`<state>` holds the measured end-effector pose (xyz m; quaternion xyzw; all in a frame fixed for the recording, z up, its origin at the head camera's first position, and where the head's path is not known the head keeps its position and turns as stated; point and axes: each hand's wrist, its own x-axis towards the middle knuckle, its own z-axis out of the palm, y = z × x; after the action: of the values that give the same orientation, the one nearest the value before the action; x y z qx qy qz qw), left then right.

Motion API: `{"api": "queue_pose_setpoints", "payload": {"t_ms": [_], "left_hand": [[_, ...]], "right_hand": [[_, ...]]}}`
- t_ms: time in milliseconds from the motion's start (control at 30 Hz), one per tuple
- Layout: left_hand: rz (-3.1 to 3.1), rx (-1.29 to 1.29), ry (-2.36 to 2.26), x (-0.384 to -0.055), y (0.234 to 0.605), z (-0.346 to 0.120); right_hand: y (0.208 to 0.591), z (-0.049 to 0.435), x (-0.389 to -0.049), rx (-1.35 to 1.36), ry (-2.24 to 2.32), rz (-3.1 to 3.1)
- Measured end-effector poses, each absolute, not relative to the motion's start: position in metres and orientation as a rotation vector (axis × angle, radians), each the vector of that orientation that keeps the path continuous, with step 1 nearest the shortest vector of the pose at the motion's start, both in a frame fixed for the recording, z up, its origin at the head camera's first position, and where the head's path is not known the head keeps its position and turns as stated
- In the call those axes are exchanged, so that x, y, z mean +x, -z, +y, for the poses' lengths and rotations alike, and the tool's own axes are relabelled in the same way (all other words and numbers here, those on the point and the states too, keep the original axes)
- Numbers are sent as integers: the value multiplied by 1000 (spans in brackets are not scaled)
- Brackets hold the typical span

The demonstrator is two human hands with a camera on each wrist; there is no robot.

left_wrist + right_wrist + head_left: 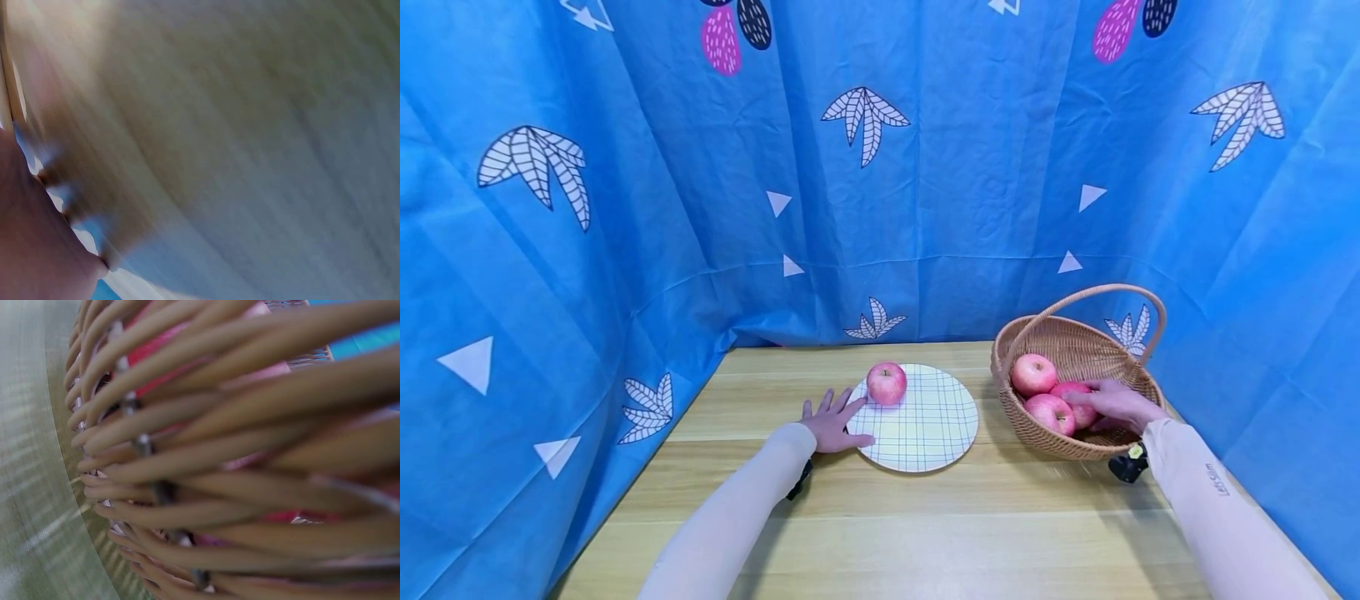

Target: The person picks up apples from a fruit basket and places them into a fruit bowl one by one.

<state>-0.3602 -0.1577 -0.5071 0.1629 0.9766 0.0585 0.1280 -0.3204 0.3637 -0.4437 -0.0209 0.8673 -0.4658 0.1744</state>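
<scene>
Right hand (pixel 1120 406) inside the basket (pixel 1078 346), fingers on an apple (pixel 1082 415); whether they grip it cannot be told. Two more apples (pixel 1033 374) lie beside it. Left hand (pixel 835 427), fingers spread, at the left rim of a checked plate (pixel 928 433) bearing one apple (pixel 886 384), on the bench (pixel 947 542)
</scene>
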Motion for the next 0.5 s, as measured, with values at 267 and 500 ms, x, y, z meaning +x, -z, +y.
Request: {"api": "queue_pose_setpoints", "payload": {"t_ms": [267,500], "left_hand": [[2838,497,-169,-355,501,-157],[2840,491,-178,-358,505,-159]], "right_hand": [[444,363,-319,-55,1287,2529],[445,365,-321,-28,1285,2561]]}}
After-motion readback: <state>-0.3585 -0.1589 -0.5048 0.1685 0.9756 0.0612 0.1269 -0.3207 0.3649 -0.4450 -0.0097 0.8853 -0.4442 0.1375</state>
